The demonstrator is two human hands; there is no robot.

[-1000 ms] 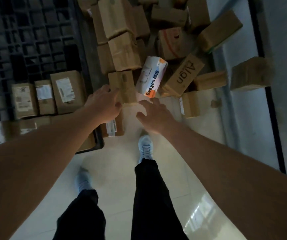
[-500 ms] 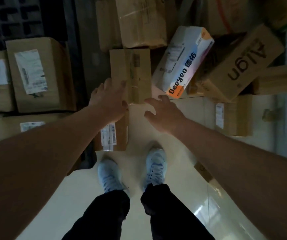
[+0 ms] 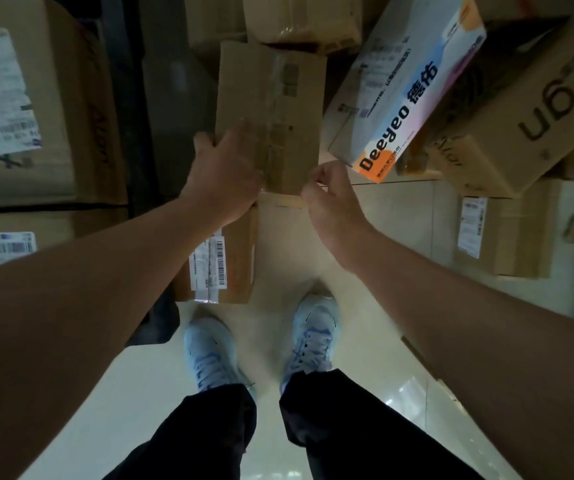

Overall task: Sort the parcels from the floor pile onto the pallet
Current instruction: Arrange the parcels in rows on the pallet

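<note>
A: Taped parcel [image 3: 271, 112] lies on the floor pile's near edge; left hand [image 3: 225, 174] grips its near-left corner.
B: Right hand [image 3: 330, 195] pinches its near-right corner (probably). Stiff cardboard, seemingly light; hold opposite corners.

We have a single view, worn on the head, looking steeply down and forward past both forearms. Our left hand [image 3: 225, 174] and right hand [image 3: 330, 199] sit mid-frame, close below the lens. Beyond them lies the cardboard pile; nearer than them, our shoes [image 3: 315, 332] on the pale floor [image 3: 140, 393].
</note>
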